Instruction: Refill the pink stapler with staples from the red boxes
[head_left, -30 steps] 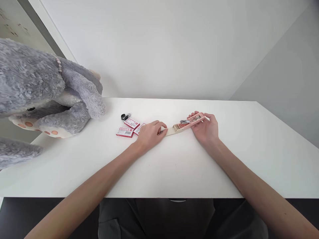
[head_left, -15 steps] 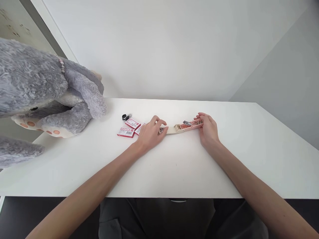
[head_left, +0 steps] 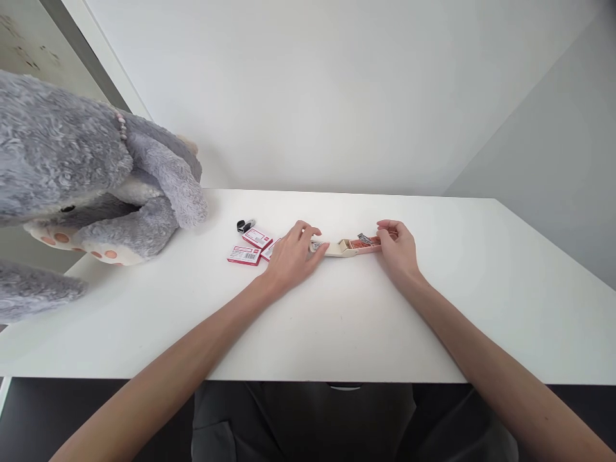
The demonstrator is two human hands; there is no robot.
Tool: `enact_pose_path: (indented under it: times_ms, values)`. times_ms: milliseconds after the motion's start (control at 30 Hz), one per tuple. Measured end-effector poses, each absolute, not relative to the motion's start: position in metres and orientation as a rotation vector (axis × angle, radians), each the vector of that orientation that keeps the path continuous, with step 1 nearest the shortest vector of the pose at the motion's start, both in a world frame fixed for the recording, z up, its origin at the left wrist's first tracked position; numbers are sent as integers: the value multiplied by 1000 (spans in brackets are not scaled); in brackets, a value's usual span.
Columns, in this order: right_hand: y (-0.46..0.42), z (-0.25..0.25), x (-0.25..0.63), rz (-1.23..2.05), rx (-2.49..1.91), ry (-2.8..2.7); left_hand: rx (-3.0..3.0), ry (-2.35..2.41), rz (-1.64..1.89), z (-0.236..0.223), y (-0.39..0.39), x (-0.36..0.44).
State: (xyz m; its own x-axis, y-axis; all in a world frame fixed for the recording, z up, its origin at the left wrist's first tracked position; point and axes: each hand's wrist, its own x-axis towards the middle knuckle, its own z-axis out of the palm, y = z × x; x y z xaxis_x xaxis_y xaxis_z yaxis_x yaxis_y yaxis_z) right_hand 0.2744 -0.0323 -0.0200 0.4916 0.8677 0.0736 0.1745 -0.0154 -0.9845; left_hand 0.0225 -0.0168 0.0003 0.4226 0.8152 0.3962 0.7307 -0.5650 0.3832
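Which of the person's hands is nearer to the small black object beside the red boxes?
Left. The left hand is right of the black object, beside the boxes; the right hand is farther right, at the pink tray.

On the table (head_left: pixel 308 333), boxes (head_left: pixel 244 255) lie left of the case (head_left: pixel 341 249); a small tool (head_left: pixel 246 226) lies left and behind it, a plush toy (head_left: pixel 158 215) farthest left. Its right half holds a clip (head_left: pixel 364 239).

White desk (head_left: pixel 481 289), straight front edge | pale wall (head_left: pixel 337 96) behind | greyer wall section (head_left: pixel 553 147) at right
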Motion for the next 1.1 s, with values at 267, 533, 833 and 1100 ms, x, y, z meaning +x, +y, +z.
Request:
enact_pose_path:
  times_ms: [267, 533, 833, 1100]
  values:
    - [-33, -19, 272, 642, -1575, -1062, 2549, 1409, 1051, -2, -17, 25]
    - [-34, -19, 272, 661, -1530, -1051, 2412, 1503, 967, -5, -18, 24]
    - [-33, -20, 272, 672, -1545, -1059, 2475, 1513, 945, 5, -14, 18]
    - [-35, -18, 270, 698, -1547, -1048, 2627, 1649, 856, -2, -3, 9]
